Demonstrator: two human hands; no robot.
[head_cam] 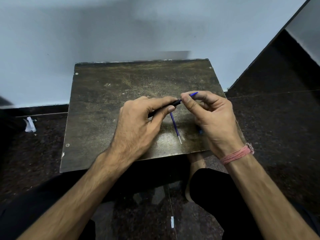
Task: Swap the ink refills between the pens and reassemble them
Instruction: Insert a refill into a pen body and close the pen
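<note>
My left hand (pixel 138 122) grips a black pen barrel (pixel 175 103) above the small dark table (pixel 97 108), with the barrel's open end pointing right. My right hand (pixel 211 115) pinches a thin blue ink refill (pixel 194 94) between thumb and fingers. That refill's near end meets the mouth of the black barrel. A second blue refill (pixel 175 128) with a clear tip lies flat on the table between my hands. A small blue part (pixel 200 131) peeks out from under my right palm; most of it is hidden.
The worn table stands against a pale wall on a dark speckled floor. A white scrap of paper (pixel 30 124) lies on the floor at the left. My legs and a bare foot (pixel 195 163) are under the table's near edge.
</note>
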